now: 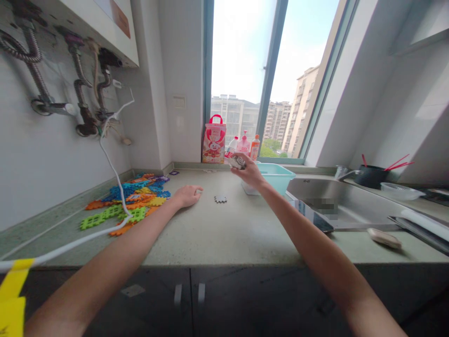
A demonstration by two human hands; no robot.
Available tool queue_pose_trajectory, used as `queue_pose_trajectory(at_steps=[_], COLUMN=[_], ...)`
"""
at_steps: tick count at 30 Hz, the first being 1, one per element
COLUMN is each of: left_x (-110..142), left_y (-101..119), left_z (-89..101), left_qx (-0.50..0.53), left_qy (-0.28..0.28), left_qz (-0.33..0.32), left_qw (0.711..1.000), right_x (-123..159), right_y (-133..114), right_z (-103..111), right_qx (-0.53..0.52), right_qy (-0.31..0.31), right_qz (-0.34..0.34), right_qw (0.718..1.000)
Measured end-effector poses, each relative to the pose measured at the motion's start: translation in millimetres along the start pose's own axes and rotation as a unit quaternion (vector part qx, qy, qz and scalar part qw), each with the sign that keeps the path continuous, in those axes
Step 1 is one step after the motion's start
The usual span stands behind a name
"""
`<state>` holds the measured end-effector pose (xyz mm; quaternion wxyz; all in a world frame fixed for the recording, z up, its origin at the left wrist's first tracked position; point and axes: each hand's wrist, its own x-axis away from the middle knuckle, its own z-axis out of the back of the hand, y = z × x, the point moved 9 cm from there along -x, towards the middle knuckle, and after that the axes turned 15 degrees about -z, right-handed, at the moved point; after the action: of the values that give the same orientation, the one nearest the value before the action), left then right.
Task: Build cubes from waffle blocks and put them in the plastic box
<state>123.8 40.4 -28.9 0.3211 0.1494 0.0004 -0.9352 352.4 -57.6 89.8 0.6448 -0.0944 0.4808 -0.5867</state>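
Observation:
My right hand [250, 172] is raised above the counter, its fingers closed around a small greyish-white piece [237, 162] that looks like interlocking toy tiles; the fingers cover part of it. Below and to the left, a flat grey tile with toothed edges [220, 199] lies on the counter. My left hand [188, 195] rests on the counter just left of that tile, fingers loosely bent and apart, with nothing seen in them. A pile of coloured toothed tiles [138, 199], in blue, orange, green and yellow, spreads beyond my left forearm.
A light-blue basin [277, 175] stands behind my right wrist, beside the steel sink [354, 199]. A dark flat device [312, 217] lies at the sink's near edge. A white cable [121, 187] crosses the tile pile. Bottles [243, 145] and a pink bag [214, 142] line the window.

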Motion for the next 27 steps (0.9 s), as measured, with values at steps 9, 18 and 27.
queue_pose_trajectory(at_steps=[9,18,27], left_x=[0.0,1.0,6.0], left_y=[-0.6,0.3,45.6], left_z=[0.3,1.0,6.4], left_qx=[0.006,0.009,0.025], left_qy=[0.000,-0.002,0.037], left_qz=[0.005,0.004,-0.108], left_qw=[1.000,1.000,0.993], right_x=[11.6,3.0,5.0], right_y=[66.6,103.1,111.0], right_z=[143.7,128.9,119.7], right_qx=[0.183,0.253,0.282], right_qy=[0.309,0.229,0.180], right_qz=[-0.119,-0.181,-0.208], right_qw=[0.926,0.923,0.919])
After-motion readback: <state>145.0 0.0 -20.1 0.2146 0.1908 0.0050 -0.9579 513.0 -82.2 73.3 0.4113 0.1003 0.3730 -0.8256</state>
